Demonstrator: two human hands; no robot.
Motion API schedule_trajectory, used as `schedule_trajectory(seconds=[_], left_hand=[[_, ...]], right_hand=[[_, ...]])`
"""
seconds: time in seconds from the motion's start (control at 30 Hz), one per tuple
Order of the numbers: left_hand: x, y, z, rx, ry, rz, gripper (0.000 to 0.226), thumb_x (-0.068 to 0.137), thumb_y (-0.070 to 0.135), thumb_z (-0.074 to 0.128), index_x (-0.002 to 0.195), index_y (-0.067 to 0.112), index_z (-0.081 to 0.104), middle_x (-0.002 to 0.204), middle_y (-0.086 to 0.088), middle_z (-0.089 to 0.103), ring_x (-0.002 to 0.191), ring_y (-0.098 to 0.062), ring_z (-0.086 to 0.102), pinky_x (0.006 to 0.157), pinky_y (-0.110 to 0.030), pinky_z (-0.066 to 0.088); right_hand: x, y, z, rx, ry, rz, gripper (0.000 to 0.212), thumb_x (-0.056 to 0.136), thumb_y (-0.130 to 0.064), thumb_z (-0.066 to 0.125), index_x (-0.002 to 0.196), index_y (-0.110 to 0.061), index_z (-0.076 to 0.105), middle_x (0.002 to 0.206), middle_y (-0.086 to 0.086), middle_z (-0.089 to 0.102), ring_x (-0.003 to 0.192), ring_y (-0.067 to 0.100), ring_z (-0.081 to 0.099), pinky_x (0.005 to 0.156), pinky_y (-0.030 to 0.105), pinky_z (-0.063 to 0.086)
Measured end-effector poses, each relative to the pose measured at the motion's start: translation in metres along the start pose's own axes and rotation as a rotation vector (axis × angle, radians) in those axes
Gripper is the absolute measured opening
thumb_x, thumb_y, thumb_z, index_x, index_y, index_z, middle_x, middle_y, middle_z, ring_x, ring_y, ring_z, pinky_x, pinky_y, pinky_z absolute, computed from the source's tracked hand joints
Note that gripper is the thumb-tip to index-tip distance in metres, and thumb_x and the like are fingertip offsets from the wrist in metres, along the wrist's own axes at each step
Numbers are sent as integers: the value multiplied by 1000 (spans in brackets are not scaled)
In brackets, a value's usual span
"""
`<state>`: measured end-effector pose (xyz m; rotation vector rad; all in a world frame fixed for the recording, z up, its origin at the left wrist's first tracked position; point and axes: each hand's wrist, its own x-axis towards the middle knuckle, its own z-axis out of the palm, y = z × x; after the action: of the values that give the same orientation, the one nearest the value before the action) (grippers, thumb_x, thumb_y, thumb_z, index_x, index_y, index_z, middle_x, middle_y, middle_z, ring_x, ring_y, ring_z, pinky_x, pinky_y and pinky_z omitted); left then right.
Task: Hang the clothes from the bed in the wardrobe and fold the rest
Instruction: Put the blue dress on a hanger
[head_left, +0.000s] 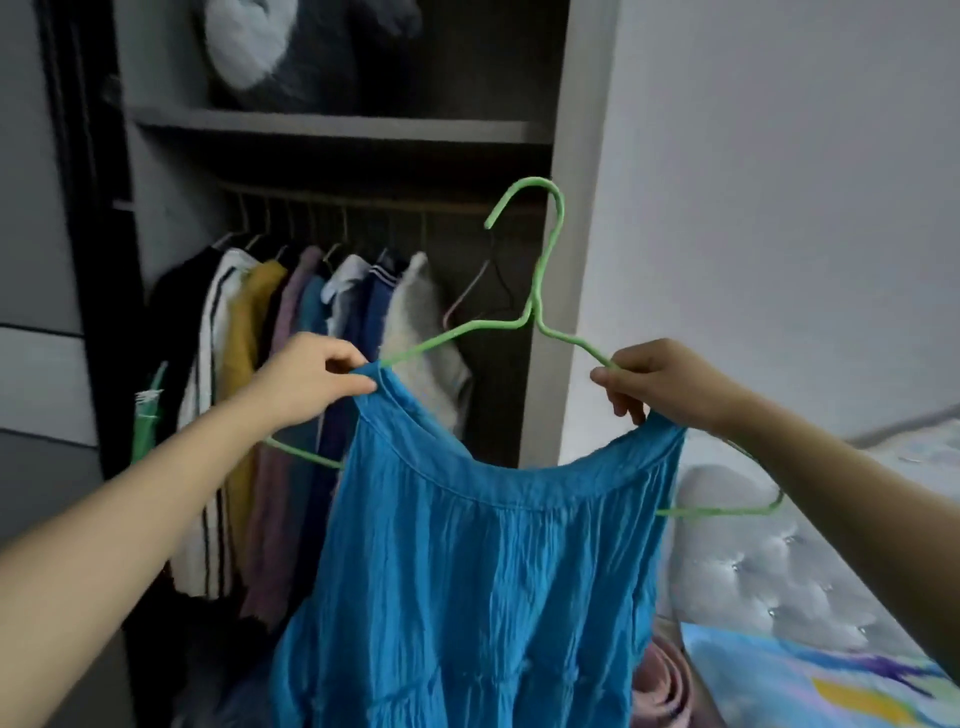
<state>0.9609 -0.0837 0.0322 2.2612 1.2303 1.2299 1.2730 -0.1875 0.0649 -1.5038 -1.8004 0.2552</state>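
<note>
A bright blue crinkled garment (478, 582) hangs from a green wire hanger (540, 291) held up in front of the open wardrobe (337, 130). My left hand (311, 379) pinches the garment's left shoulder edge against the hanger's left arm. My right hand (660, 384) grips the hanger's right arm together with the garment's right shoulder. The hanger's hook points up, level with the wardrobe rail (363, 200) and to the right of the clothes on it.
Several clothes (291, 364) hang on the rail's left and middle, with bare hangers (483, 291) at its right end. A shelf above holds soft bundles (291, 47). A bed with a tufted headboard (769, 571) and patterned sheet (810, 680) lies at the right.
</note>
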Motion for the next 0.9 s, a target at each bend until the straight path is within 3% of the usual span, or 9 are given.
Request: schedule_trajectory(seconds=[0.1,0.17,0.23,0.33,0.4,0.5,0.73,0.9], left_hand=[[-6,-36,-24,59,90,-55,8,83,6,67,75,4,68,75,-9,65,69,-19,55,55,-10,34],[-9,-56,-30,75,123,-108,8,86,10,65,79,6,68,78,-16,67,75,-33,61,62,-23,39],[-10,-78,-38,142,197,-144,8,86,14,64,91,11,69,89,-17,69,86,-37,62,69,-32,43],[-11,-106,-45,367,277,-178,40,88,27,62,127,20,58,125,-7,60,118,-31,48,93,-40,41],[-10,-122,-51,406,277,-179,53,89,34,59,139,23,44,140,-4,48,129,-28,36,100,-40,33],[-5,-151,-60,401,217,-177,57,92,35,54,144,23,35,148,0,37,134,-24,27,105,-38,27],[76,-207,-59,369,168,-109,42,101,22,36,142,19,38,146,-2,39,133,-22,27,106,-34,25],[171,-203,-23,482,58,130,43,101,22,35,144,23,35,150,0,32,135,-21,24,108,-33,22]], right_hand=[[21,-20,39,160,-72,-7,40,91,-18,59,52,-7,54,47,-1,56,42,6,50,46,14,43],[34,-28,60,228,-104,5,40,90,-17,59,52,-6,55,45,1,56,41,7,49,45,14,41],[50,-36,84,289,-139,17,41,90,-18,59,51,-7,55,45,3,57,40,9,48,45,15,41],[72,-41,109,335,-165,53,40,90,-20,59,53,-7,56,47,4,57,41,10,47,46,15,42],[85,-42,117,339,-172,71,40,90,-20,59,53,-7,56,48,4,56,42,10,47,46,15,42],[108,-44,121,321,-176,95,41,91,-18,58,52,-5,56,48,6,55,42,10,47,47,17,42],[149,-32,121,285,-225,174,38,81,-27,61,47,-10,59,51,10,56,44,13,49,52,22,43],[166,-14,121,223,-214,245,33,65,-39,61,44,-14,61,52,9,58,43,12,50,51,19,47]])
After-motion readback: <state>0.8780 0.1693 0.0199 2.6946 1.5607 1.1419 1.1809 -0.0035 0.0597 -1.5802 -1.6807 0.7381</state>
